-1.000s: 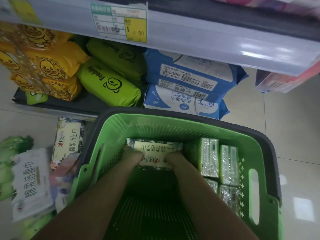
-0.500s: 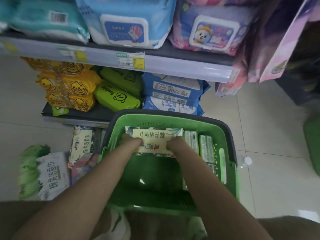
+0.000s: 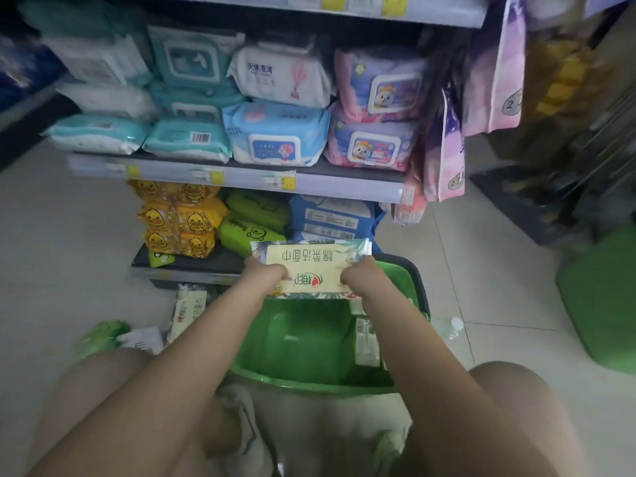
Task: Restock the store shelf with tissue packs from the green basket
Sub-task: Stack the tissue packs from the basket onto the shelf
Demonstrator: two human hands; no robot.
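A store aisle, shelves (image 3: pixel 237 173) crammed with wipes. Above the green basket (image 3: pixel 418 280), both hands grip a tissue pack (image 3: pixel 315 261) by its short ends, left hand (image 3: pixel 266 273), right hand (image 3: pixel 361 275), fingers curled. It looks light, soft, slick-wrapped; end grips suit it.

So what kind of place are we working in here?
Most likely a shop aisle. Shelves carry price tags on their front edge and stacked wet-wipe packs; more packets hang at the right. Both hands, left hand and right hand, hold a tissue pack above a green basket.
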